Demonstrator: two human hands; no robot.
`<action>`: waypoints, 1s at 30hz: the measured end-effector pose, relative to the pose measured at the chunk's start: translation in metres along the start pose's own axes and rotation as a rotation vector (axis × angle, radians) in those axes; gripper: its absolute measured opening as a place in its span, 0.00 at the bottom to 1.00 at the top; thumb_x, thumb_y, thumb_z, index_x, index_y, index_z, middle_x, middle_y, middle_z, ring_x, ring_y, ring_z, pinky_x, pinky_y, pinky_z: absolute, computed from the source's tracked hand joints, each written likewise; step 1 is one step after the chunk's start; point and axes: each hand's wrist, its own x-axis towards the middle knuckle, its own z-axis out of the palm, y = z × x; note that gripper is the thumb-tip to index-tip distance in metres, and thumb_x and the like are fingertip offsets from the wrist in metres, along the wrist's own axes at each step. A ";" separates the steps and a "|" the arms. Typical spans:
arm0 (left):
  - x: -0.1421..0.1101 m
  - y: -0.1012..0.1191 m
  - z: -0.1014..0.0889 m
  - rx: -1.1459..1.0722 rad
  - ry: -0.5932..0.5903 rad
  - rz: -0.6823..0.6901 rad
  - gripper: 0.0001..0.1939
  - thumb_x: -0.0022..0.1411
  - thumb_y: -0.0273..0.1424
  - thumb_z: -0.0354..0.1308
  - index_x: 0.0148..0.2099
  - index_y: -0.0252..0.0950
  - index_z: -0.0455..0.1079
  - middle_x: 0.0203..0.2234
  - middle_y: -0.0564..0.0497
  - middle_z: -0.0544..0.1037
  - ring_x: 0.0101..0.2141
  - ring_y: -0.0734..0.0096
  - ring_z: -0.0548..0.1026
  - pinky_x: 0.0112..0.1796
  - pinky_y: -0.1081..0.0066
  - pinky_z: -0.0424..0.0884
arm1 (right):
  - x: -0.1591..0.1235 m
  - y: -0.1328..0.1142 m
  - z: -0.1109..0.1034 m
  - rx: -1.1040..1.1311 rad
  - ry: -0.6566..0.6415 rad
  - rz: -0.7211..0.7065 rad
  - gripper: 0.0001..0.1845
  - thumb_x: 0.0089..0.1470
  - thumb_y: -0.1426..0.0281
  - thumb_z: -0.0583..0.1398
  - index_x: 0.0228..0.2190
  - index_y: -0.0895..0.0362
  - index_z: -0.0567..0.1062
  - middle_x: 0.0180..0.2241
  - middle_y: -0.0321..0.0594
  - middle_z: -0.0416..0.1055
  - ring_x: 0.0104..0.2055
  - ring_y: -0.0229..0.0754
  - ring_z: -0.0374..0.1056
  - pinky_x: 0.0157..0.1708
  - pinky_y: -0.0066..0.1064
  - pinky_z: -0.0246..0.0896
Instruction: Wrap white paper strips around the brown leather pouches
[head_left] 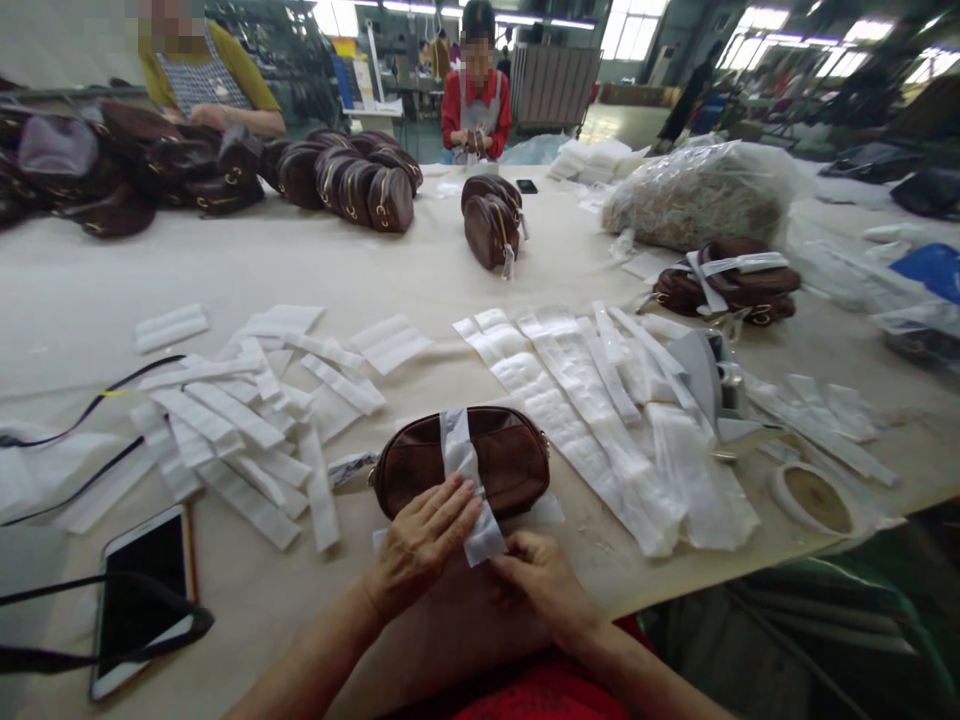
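Note:
A small dark brown handbag [514, 455] with rounded ends lies on the table in front of me. Across its middle runs a white wrapping strip [459, 445], whose loose end hangs over the near edge. My left hand [431, 530] rests flat on the bag and strip, fingers stretched out together. At the strip's lower end, my right hand [540, 575] pinches its corner between thumb and forefinger; the other fingers are curled under. Some white sheet shows from beneath the bag.
Cut white strips [232, 420] lie left, longer padded white sheets [555, 400] right. A tape dispenser [709, 380] and tape roll [810, 500] stand at the right. A phone [142, 600] lies near left. Brown bags [367, 185] line the far side, where two people work.

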 end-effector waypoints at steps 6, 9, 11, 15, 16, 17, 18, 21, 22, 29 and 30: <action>0.002 0.001 -0.001 -0.012 0.037 -0.001 0.17 0.68 0.23 0.44 0.55 0.32 0.65 0.50 0.43 0.74 0.59 0.61 0.61 0.52 0.63 0.69 | 0.009 -0.012 -0.022 -0.876 0.188 -1.191 0.21 0.53 0.81 0.53 0.48 0.58 0.70 0.45 0.45 0.73 0.50 0.44 0.67 0.52 0.40 0.59; 0.000 0.001 0.001 -0.073 0.058 -0.046 0.18 0.67 0.21 0.42 0.56 0.30 0.62 0.49 0.42 0.74 0.59 0.64 0.61 0.53 0.64 0.68 | 0.025 -0.022 -0.016 -0.929 0.093 -1.335 0.19 0.53 0.82 0.51 0.46 0.62 0.69 0.41 0.46 0.74 0.47 0.42 0.68 0.52 0.39 0.59; -0.001 0.001 0.002 -0.120 0.084 -0.081 0.17 0.66 0.20 0.43 0.55 0.28 0.61 0.48 0.40 0.75 0.58 0.64 0.62 0.53 0.64 0.68 | 0.031 -0.023 -0.012 -0.890 0.113 -1.376 0.16 0.55 0.81 0.51 0.43 0.60 0.71 0.37 0.44 0.75 0.44 0.40 0.68 0.49 0.37 0.60; 0.000 0.002 0.002 -0.129 0.101 -0.056 0.11 0.65 0.20 0.46 0.47 0.30 0.65 0.48 0.37 0.74 0.58 0.60 0.62 0.52 0.63 0.70 | 0.032 -0.020 -0.011 -0.843 0.117 -1.387 0.12 0.56 0.80 0.53 0.39 0.58 0.73 0.33 0.42 0.74 0.39 0.39 0.68 0.44 0.36 0.62; 0.001 0.002 0.001 -0.120 0.100 -0.051 0.10 0.65 0.20 0.46 0.45 0.30 0.66 0.48 0.37 0.74 0.59 0.60 0.61 0.52 0.63 0.70 | 0.032 -0.020 -0.012 -0.840 0.106 -1.383 0.12 0.57 0.79 0.53 0.39 0.58 0.73 0.33 0.42 0.74 0.39 0.40 0.68 0.44 0.36 0.62; 0.001 0.002 0.000 -0.111 0.100 -0.051 0.10 0.64 0.20 0.46 0.45 0.30 0.66 0.48 0.37 0.74 0.59 0.59 0.61 0.52 0.63 0.70 | 0.031 -0.020 -0.012 -0.840 0.092 -1.383 0.12 0.57 0.79 0.53 0.39 0.58 0.73 0.34 0.42 0.74 0.40 0.40 0.68 0.44 0.37 0.62; 0.002 0.002 0.000 -0.106 0.105 -0.055 0.10 0.65 0.20 0.46 0.45 0.30 0.66 0.47 0.37 0.74 0.59 0.59 0.61 0.52 0.63 0.70 | 0.031 -0.020 -0.013 -0.839 0.076 -1.385 0.12 0.58 0.78 0.52 0.39 0.58 0.73 0.35 0.42 0.75 0.42 0.41 0.68 0.45 0.37 0.61; 0.001 0.002 0.001 -0.116 0.124 -0.069 0.12 0.65 0.20 0.43 0.46 0.29 0.65 0.45 0.37 0.75 0.58 0.60 0.62 0.51 0.64 0.71 | 0.030 -0.024 -0.014 -0.831 0.029 -1.396 0.12 0.59 0.79 0.53 0.41 0.59 0.73 0.37 0.42 0.76 0.44 0.41 0.68 0.45 0.36 0.62; 0.000 0.001 0.002 -0.120 0.130 -0.072 0.12 0.65 0.20 0.43 0.46 0.29 0.65 0.45 0.37 0.75 0.58 0.61 0.63 0.51 0.64 0.71 | 0.029 -0.026 -0.014 -0.839 0.017 -1.398 0.11 0.59 0.79 0.53 0.41 0.59 0.73 0.37 0.43 0.77 0.44 0.40 0.69 0.44 0.35 0.63; -0.001 0.002 0.002 -0.069 0.120 -0.038 0.12 0.65 0.19 0.43 0.48 0.26 0.64 0.46 0.34 0.73 0.59 0.56 0.61 0.51 0.60 0.71 | 0.017 -0.035 -0.016 -0.961 -0.009 -1.408 0.12 0.60 0.78 0.52 0.43 0.63 0.73 0.39 0.47 0.76 0.45 0.42 0.69 0.45 0.36 0.63; 0.000 0.002 0.002 -0.060 0.117 -0.030 0.12 0.65 0.19 0.43 0.48 0.26 0.64 0.47 0.34 0.72 0.59 0.56 0.60 0.51 0.60 0.70 | 0.016 -0.035 -0.016 -0.970 -0.013 -1.403 0.12 0.60 0.78 0.52 0.43 0.62 0.73 0.39 0.47 0.76 0.45 0.42 0.69 0.46 0.36 0.63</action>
